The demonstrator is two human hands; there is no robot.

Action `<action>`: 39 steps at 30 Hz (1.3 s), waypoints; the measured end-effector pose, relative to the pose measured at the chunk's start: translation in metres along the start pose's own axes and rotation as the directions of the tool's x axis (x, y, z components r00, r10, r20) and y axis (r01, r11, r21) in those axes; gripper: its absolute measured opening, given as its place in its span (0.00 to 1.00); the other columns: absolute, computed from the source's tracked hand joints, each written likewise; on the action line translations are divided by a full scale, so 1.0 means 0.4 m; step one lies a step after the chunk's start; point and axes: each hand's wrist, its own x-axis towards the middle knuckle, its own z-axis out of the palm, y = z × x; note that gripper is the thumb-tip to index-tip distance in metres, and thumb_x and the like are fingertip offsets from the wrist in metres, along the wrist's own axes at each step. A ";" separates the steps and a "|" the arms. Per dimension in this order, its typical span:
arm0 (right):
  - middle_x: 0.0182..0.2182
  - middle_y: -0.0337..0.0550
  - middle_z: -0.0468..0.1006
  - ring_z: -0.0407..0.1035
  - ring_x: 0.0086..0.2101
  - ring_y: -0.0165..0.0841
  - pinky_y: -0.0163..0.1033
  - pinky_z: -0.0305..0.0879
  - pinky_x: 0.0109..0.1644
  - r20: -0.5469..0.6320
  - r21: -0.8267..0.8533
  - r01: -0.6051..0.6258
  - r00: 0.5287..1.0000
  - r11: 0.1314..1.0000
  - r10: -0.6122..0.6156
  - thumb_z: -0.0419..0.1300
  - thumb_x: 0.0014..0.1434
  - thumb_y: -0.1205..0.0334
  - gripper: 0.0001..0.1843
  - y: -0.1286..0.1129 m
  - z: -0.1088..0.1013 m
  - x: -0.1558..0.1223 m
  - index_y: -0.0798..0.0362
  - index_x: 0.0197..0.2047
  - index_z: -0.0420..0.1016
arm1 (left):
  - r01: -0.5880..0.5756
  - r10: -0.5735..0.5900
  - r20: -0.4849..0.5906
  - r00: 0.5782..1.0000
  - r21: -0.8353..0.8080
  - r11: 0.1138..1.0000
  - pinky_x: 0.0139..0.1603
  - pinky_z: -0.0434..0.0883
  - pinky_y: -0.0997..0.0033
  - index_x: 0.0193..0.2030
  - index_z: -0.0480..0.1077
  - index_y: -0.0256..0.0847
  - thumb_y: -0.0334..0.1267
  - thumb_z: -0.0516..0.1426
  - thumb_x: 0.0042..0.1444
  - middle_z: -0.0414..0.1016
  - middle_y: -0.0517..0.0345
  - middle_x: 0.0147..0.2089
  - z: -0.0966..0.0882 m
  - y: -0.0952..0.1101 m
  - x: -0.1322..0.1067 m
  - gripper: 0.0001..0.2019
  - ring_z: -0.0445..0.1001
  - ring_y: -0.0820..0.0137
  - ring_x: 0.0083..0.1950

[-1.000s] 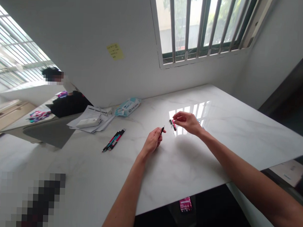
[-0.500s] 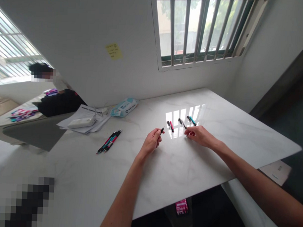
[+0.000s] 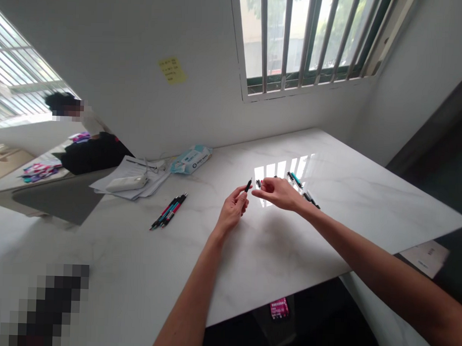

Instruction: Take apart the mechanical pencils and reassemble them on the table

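My left hand (image 3: 234, 209) is closed round a slim black pen (image 3: 248, 185), its thin tip pointing up. Close to that tip is my right hand (image 3: 278, 192), fingers curled together; whatever may be in them is hidden. Behind the right hand, a red pen (image 3: 261, 182) is mostly covered. To its right lie a teal pen (image 3: 297, 180) with a short black piece (image 3: 290, 176) beside it, and a black pen (image 3: 312, 200) near my right wrist. A bundle of several black, red and teal pens (image 3: 169, 211) rests left of my left hand.
On the white marble-patterned table (image 3: 347, 197) sit a wipes packet (image 3: 191, 159) and papers (image 3: 139, 187) with a white device (image 3: 127, 183). A phone (image 3: 279, 308) shows below the front edge. Another person (image 3: 94, 123) is at the far left, past the wall (image 3: 203, 106).
My right hand has moved left and slightly up, towards the pen in my left hand, and now covers the red pen. The black pen near my right wrist has come into view.
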 end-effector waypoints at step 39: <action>0.33 0.41 0.80 0.74 0.35 0.35 0.42 0.70 0.43 -0.064 0.495 0.128 0.992 0.859 -0.111 0.62 0.65 0.44 0.17 0.010 0.129 0.012 0.50 0.39 0.74 | -0.040 0.049 -0.021 0.999 0.303 0.952 0.29 0.50 0.71 0.26 0.50 0.44 0.46 0.63 0.53 0.48 0.67 0.25 0.009 -0.031 -0.006 0.23 0.47 0.75 0.28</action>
